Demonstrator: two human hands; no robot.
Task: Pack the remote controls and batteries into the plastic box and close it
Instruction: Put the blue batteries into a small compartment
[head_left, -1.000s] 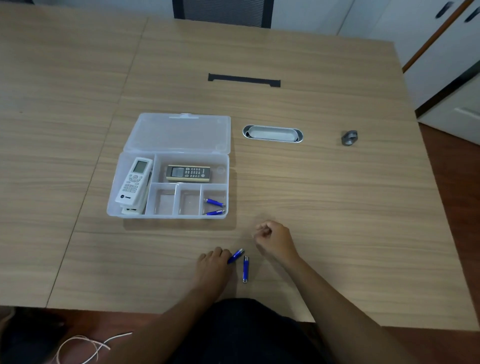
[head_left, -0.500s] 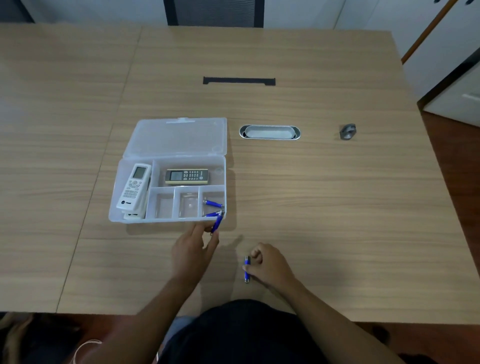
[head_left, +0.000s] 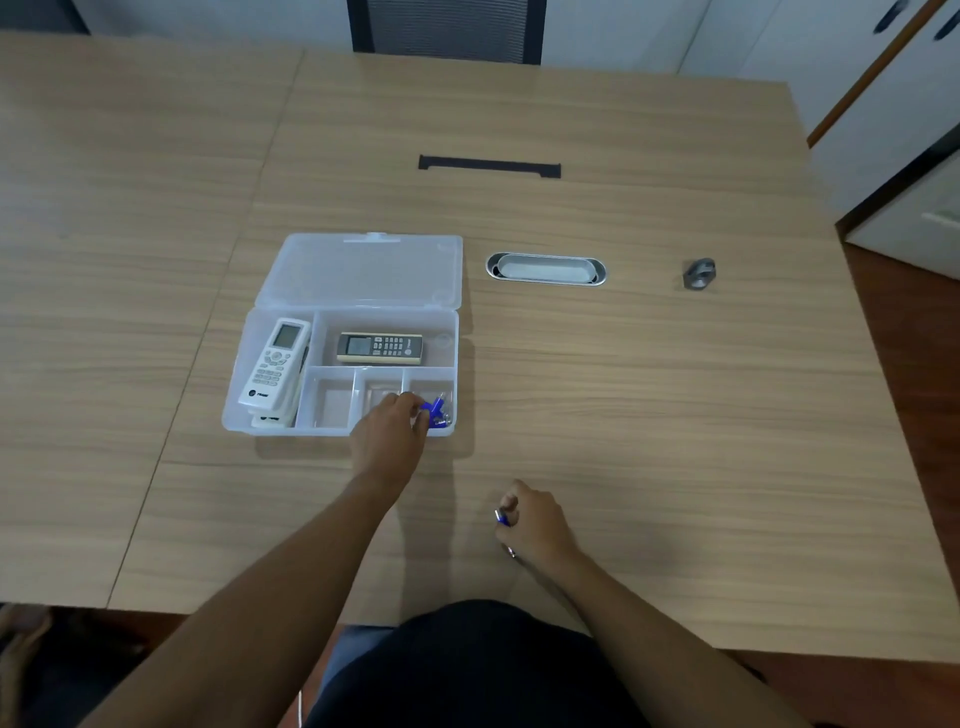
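Note:
The clear plastic box (head_left: 457, 358) lies open on the wooden table, its lid (head_left: 363, 270) flat behind it. A white remote (head_left: 275, 364) fills the long left compartment, with another white remote partly hidden beneath it. A dark remote (head_left: 379, 347) lies in the upper compartment. Blue batteries (head_left: 440, 410) sit in the bottom right compartment. My left hand (head_left: 389, 436) reaches over the box's front wall, fingertips pinching a blue battery (head_left: 427, 414) at that compartment. My right hand (head_left: 535, 522) rests on the table nearer me, closed around another blue battery (head_left: 501, 518).
A metal oval cable grommet (head_left: 545, 268) is set into the table right of the lid. A small grey object (head_left: 698, 273) lies farther right. A black slot (head_left: 489, 166) sits toward the far side. A chair stands beyond the far edge.
My left hand carried a blue battery from the table near me up into the box's bottom right compartment. My right hand closed on the other battery and lifted one end.

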